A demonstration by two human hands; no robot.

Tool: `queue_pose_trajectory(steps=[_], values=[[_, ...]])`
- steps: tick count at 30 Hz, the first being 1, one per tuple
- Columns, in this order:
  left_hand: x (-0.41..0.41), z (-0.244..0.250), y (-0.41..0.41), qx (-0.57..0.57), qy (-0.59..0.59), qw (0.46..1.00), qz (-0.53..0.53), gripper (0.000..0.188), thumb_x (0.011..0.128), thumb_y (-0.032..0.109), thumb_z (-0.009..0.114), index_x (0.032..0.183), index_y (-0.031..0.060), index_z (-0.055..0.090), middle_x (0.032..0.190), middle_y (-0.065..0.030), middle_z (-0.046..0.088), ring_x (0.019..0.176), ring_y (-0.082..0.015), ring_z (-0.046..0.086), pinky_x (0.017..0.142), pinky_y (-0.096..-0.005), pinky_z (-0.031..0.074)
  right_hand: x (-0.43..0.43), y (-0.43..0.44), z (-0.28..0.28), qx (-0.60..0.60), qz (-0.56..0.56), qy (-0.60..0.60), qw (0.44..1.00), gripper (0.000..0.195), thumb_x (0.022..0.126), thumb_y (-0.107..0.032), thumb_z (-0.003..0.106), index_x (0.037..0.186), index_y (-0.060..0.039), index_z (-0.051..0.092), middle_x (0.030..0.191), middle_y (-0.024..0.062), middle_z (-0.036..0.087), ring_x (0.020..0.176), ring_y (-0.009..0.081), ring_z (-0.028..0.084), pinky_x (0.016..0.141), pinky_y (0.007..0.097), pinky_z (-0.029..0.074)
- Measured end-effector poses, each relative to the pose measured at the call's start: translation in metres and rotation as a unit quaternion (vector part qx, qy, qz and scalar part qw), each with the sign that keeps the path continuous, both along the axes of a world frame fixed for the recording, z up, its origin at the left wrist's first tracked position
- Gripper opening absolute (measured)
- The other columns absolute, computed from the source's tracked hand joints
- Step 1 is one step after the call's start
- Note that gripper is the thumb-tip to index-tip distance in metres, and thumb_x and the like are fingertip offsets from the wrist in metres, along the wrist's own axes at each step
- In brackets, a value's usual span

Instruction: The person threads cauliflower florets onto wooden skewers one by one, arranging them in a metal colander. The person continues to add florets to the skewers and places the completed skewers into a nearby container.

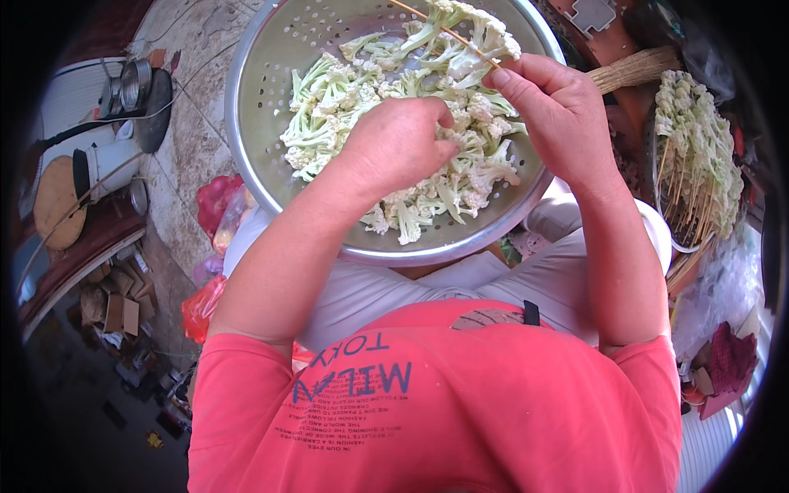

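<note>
A large perforated metal colander (265, 154) rests over my lap, with many cut cauliflower florets (333, 92) lying in it. My right hand (555, 111), above the colander's right side, pinches one end of a thin bamboo skewer (457, 34). Pale florets (487, 46) are threaded on that skewer near my fingertips; its other end runs out of the top of the picture. Lower and further left, my left hand (404, 138) hovers over or touches the loose florets. Its thumb and index finger are apart, and no floret shows between them.
To my right, a round tray (657, 185) holds a pile of skewered cauliflower (699, 148). A straw brush or broom (635, 69) lies beyond my right hand. Plastic bags (216, 209) sit by my left leg. Pots, a round wooden board (60, 202) and cardboard boxes (122, 313) stand further left.
</note>
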State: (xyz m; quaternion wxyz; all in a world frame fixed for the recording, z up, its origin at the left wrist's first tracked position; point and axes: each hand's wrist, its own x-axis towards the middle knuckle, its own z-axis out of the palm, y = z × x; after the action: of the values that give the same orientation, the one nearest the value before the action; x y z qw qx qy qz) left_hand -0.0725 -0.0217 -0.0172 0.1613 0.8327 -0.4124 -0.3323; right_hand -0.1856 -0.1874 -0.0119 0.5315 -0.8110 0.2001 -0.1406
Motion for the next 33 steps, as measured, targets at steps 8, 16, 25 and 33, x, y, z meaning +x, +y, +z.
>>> queue_pose_trajectory(steps=[8, 16, 25, 33], values=[[0.048, 0.015, 0.014, -0.199, 0.225, 0.905, 0.3, 0.026, 0.091, 0.011, 0.06, 0.114, 0.0008, 0.066, 0.09, -0.0079, 0.071, 0.082, -0.0232, 0.071, 0.073, -0.0349, 0.059, -0.006, 0.01, 0.005, 0.013, 0.037, -0.014, 0.999, 0.019, 0.091, -0.019, 0.067, 0.092, 0.0001, 0.07, 0.071, 0.0066, 0.064, 0.066, 0.0107, 0.057, 0.063, 0.0294, 0.048], [0.097, 0.01, 0.038, -0.469, 0.521, 0.612, 0.367, 0.032, 0.088, 0.0, 0.052, 0.119, -0.0023, 0.056, 0.101, -0.0177, 0.068, 0.097, -0.0337, 0.071, 0.088, -0.0465, 0.061, -0.011, 0.016, 0.015, 0.032, 0.069, 0.003, 0.997, 0.018, 0.093, -0.018, 0.067, 0.093, 0.0, 0.069, 0.069, 0.006, 0.059, 0.065, 0.0114, 0.054, 0.062, 0.0287, 0.046], [0.119, -0.014, 0.051, -0.511, 0.479, 0.593, 0.398, 0.025, 0.092, -0.004, 0.06, 0.117, -0.0038, 0.059, 0.112, -0.0156, 0.066, 0.111, -0.0318, 0.065, 0.102, -0.0466, 0.055, -0.011, 0.016, 0.017, 0.02, 0.073, -0.001, 0.997, 0.018, 0.094, -0.017, 0.066, 0.091, 0.0003, 0.067, 0.069, 0.0078, 0.059, 0.065, 0.0137, 0.054, 0.061, 0.0301, 0.046], [0.105, -0.001, 0.037, -0.529, 0.41, 0.612, 0.421, 0.03, 0.091, -0.003, 0.063, 0.119, 0.0002, 0.052, 0.106, -0.0174, 0.069, 0.1, -0.0319, 0.071, 0.088, -0.045, 0.06, -0.011, 0.017, 0.017, 0.02, 0.076, 0.002, 0.997, 0.017, 0.094, -0.017, 0.066, 0.093, 0.0002, 0.068, 0.071, 0.0082, 0.061, 0.066, 0.014, 0.056, 0.063, 0.03, 0.047]])
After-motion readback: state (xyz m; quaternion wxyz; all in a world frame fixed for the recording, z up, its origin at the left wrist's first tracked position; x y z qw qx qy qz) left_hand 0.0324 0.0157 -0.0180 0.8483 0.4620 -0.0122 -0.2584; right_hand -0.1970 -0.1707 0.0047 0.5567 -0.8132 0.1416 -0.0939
